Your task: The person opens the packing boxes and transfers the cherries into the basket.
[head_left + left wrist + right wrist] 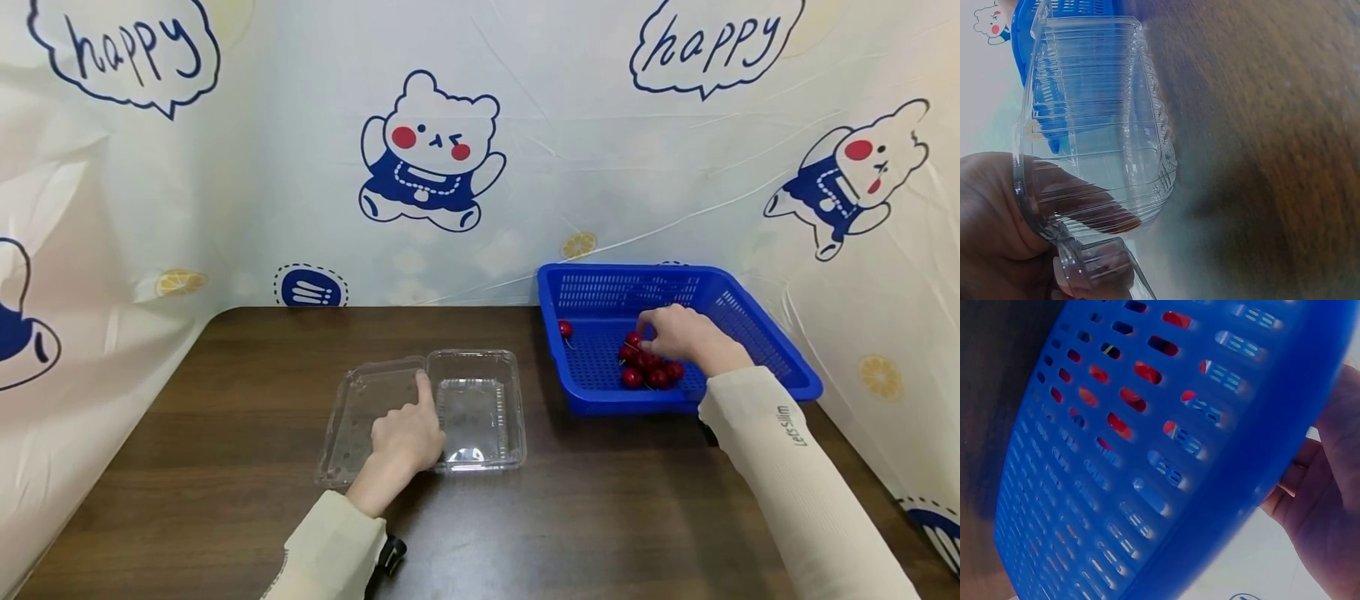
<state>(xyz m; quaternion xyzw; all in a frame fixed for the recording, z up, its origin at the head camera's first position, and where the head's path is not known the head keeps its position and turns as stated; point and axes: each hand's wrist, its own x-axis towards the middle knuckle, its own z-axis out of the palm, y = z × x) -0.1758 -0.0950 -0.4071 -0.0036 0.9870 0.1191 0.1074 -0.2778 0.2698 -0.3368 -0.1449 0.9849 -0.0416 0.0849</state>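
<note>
A clear plastic clamshell box (512, 417) lies unfolded on the table, its lid (352, 417) to the left. My left hand (408, 433) holds it at the hinge side, with the index finger stretched along the fold. Through the clear wall in the left wrist view, one finger (1094, 209) shows inside the box. Over in the blue basket (615, 400), my right hand (686, 333) reaches down with bent fingers to a cluster of red cherries (657, 377). Whether its fingertips pinch a cherry is hidden; the basket wall (1222, 506) blocks the right wrist view.
A lone cherry (565, 329) lies at the basket's left side. Brown wooden table (525, 533) extends around the box and in front of the basket. Behind stands a pale printed cloth (300, 167) with bears, close to the basket's back edge.
</note>
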